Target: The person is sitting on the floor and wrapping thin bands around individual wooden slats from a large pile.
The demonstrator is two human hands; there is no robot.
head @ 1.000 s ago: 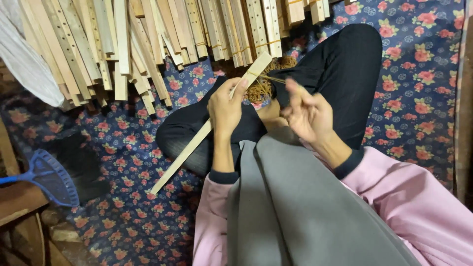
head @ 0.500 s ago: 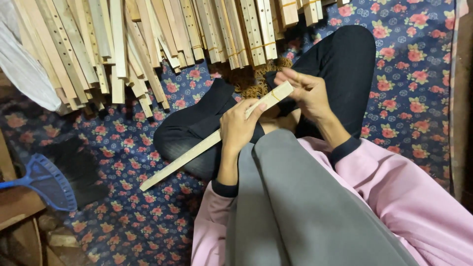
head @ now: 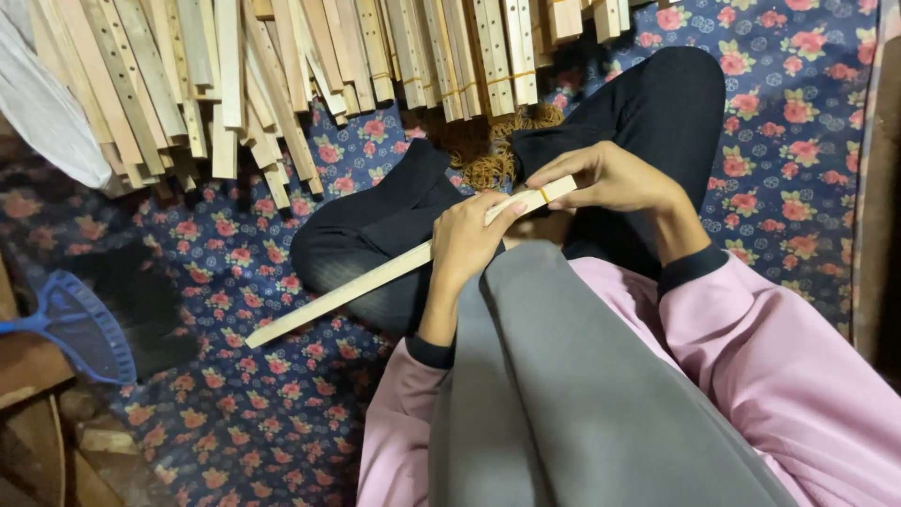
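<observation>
Your left hand [head: 466, 246] is wrapped around the long wooden slat [head: 375, 279] near its upper end; your right hand [head: 610, 178] pinches the slat's tip, fingers closed on it. The slat runs diagonally across your lap, far end low over the floral mat [head: 253, 272]. Keep the left hand firm as anchor and let the right do the fine work (a yellowish band shows near the tip). Both wrists bent inward, forearms converging. Stacked slats [head: 282, 75] lie ahead.
</observation>
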